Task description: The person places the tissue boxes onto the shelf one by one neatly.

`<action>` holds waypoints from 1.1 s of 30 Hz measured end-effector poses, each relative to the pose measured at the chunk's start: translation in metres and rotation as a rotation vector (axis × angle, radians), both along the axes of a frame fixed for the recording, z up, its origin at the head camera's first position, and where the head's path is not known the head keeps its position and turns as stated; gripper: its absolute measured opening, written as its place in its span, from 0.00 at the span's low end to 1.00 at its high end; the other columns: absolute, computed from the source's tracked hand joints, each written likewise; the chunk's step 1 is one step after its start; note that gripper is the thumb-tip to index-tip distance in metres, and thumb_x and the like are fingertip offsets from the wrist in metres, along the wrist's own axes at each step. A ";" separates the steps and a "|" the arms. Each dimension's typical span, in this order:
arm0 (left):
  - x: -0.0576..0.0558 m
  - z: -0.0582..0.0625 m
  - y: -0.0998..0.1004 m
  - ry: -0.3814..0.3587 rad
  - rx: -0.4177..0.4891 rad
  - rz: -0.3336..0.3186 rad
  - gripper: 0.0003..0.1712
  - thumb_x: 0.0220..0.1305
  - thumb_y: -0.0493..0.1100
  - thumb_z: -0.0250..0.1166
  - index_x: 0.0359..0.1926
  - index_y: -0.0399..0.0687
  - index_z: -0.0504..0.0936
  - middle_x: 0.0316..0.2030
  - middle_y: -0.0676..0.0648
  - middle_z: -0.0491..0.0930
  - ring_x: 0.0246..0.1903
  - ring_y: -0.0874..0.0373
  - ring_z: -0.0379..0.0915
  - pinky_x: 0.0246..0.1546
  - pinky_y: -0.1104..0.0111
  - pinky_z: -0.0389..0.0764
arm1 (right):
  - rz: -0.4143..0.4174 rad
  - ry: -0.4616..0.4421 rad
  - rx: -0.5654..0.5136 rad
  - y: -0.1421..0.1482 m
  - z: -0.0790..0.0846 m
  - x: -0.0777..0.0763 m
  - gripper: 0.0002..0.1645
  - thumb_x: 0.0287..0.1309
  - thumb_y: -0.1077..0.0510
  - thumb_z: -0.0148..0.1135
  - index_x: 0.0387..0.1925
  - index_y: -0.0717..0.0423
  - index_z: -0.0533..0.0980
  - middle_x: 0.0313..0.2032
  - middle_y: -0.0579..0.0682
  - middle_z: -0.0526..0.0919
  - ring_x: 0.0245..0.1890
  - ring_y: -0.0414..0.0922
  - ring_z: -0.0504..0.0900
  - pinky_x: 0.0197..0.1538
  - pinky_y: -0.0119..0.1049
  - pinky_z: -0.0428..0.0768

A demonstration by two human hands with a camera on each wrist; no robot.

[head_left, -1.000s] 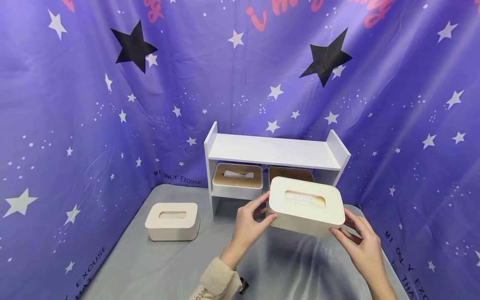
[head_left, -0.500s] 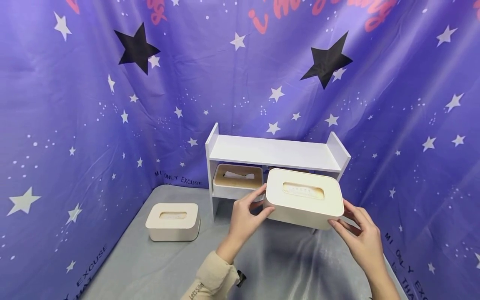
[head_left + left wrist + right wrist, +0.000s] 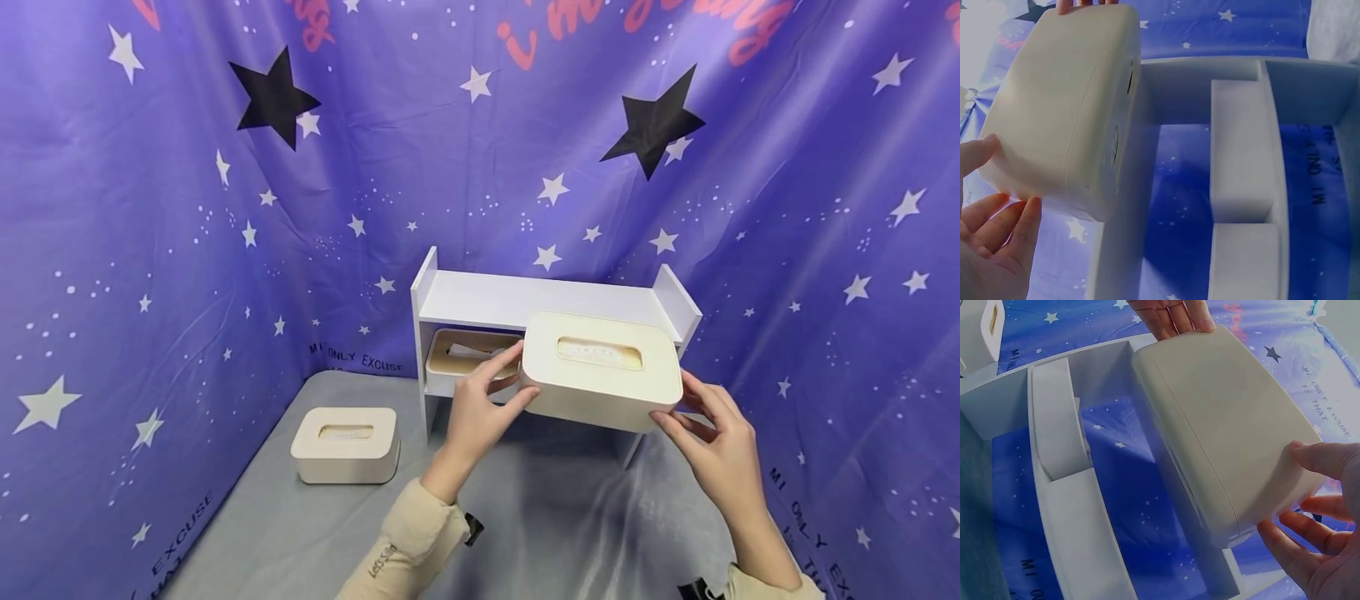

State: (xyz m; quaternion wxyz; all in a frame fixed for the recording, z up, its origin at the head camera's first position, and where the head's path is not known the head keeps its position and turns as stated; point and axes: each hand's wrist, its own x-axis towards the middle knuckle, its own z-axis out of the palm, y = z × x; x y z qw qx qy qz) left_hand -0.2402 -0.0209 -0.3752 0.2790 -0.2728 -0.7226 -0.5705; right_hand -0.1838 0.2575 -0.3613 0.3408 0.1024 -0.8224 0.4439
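A cream tissue box [image 3: 600, 358] with an oval slot in its lid is held up in front of the white shelf [image 3: 480, 296], overlapping the front edge of its top board in the head view. My left hand [image 3: 480, 412] grips the box's left end, thumb on the front face. At the right end my right hand [image 3: 716, 446] holds it the same way, thumb toward the front. Both wrist views show the long side of the box between the two hands, with the shelf beside it. Its lid is hidden in those views.
On the shelf's middle level sits a white tissue box [image 3: 442, 383] with a wood-coloured top; a second box beside it is hidden in the head view. Another cream tissue box [image 3: 345, 467] stands on the grey tabletop [image 3: 525, 533] at left. Purple starry curtains [image 3: 360, 167] enclose the table.
Both hands have raised the cream tissue box and brought it slightly left, from in front of the middle level up to the top board. It now covers the right-hand box on the shelf.
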 end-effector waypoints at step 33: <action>-0.046 0.047 -0.030 -0.076 0.039 0.092 0.31 0.57 0.41 0.75 0.63 0.45 0.79 0.55 0.41 0.84 0.52 0.50 0.84 0.50 0.66 0.87 | 0.136 -0.014 0.006 -0.023 0.042 -0.072 0.34 0.56 0.65 0.71 0.65 0.61 0.73 0.47 0.46 0.77 0.44 0.20 0.77 0.47 0.12 0.78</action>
